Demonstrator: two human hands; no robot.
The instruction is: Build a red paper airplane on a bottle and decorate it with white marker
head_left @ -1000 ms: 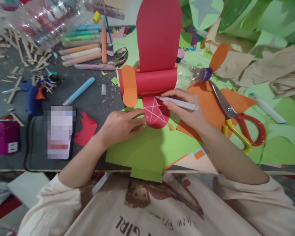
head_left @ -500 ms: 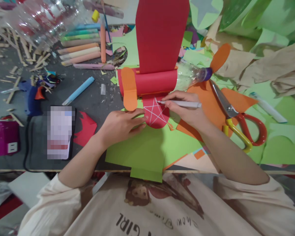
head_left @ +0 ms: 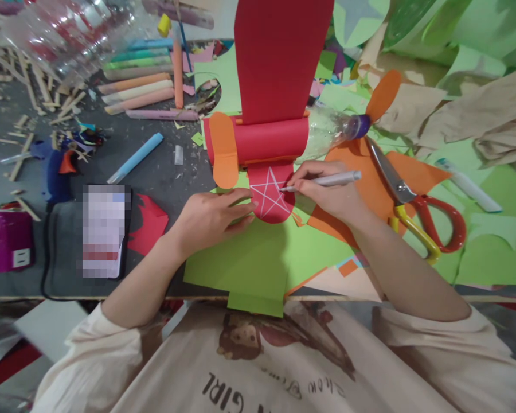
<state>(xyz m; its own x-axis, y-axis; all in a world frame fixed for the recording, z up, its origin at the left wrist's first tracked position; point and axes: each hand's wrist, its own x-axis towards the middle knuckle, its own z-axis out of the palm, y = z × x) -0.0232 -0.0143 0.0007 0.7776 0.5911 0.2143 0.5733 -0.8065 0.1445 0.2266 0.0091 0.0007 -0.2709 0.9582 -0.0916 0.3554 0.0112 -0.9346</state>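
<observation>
Red paper wing (head_left: 273, 201): 6 o'clock side of red tube (head_left: 270, 139); probably light, easily creased; best held by its edge. Right hand (head_left: 327, 189), 3 o'clock: grip closed around pale marker (head_left: 341, 178). Left hand (head_left: 210, 218), 9 o'clock: fingers loosely extended, grasping nothing.

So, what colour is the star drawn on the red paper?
White: the star shows best in the head view.

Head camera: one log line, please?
left hand: at edge of red flap | right hand: holding pen | white star: outlined on flap
</observation>
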